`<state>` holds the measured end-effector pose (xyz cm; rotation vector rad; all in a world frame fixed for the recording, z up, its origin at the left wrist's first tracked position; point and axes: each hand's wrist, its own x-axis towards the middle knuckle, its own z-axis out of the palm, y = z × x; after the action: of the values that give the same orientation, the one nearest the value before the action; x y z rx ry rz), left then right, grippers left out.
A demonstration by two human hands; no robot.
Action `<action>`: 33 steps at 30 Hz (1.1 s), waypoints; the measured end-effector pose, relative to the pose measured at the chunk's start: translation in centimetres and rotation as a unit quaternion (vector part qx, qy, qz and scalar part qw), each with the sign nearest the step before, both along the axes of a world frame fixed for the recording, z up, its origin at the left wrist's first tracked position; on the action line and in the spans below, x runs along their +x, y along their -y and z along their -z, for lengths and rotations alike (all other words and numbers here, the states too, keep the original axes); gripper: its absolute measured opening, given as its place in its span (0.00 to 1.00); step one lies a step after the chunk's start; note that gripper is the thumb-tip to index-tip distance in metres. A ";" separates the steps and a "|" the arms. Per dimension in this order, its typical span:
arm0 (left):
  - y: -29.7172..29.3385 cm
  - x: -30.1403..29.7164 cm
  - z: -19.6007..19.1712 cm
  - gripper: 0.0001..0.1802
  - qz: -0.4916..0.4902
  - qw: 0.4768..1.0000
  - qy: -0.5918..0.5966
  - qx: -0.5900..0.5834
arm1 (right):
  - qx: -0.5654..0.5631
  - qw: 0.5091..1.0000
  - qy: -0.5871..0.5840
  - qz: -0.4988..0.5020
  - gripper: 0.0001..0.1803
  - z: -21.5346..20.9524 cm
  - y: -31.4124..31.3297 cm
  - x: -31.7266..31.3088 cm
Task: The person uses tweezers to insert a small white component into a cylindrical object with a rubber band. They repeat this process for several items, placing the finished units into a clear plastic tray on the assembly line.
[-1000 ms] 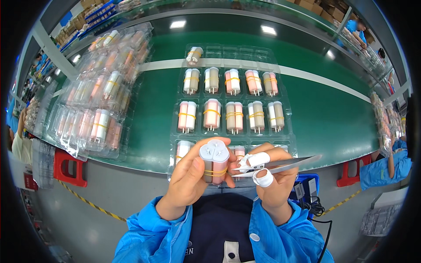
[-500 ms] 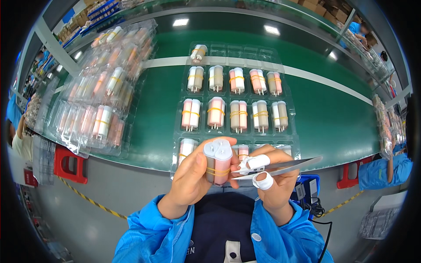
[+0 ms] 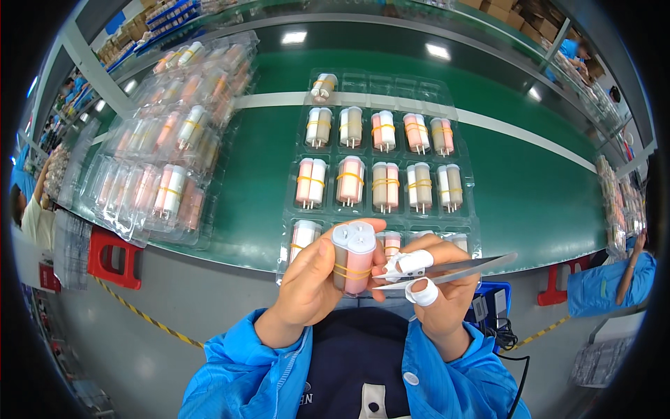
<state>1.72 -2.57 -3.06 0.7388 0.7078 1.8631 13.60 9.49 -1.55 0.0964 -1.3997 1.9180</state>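
Observation:
My left hand (image 3: 300, 285) is wrapped round a bundle of capped tubes (image 3: 358, 272), grey and pink, bound with a yellow rubber band. Its pale caps face up, with small metal tips showing on top. Close by on the right, my right hand (image 3: 450, 300) grips metal tweezers (image 3: 471, 267), their pointed end directed left at the bundle's side. White wraps cover the thumb and a finger of that hand. Behind both hands lies a clear plastic tray (image 3: 398, 85) with rows of similar banded bundles, pins toward me; my hands hide part of its nearest row.
Stacked clear trays (image 3: 157, 140) of bundles stand at the left of the green table (image 3: 530, 188). A blue bin (image 3: 504, 290) with cables sits low at the right. Red stools (image 3: 115, 260) flank the table. Other people in blue work at both sides.
The whole view has shifted slightly. Both hands keep their grips, and the bundle and tweezers stay close together in nearly the same pose.

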 end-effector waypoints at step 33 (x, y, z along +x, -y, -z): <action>0.3 -0.1 -2.8 0.31 -0.148 0.956 -0.246 -0.052 | 0.115 0.988 0.023 0.097 0.14 0.0 -2.9 1.7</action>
<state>1.59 -2.85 -0.22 1.0924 1.2836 1.9015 15.33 12.40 -1.60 0.0248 -1.5967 1.6052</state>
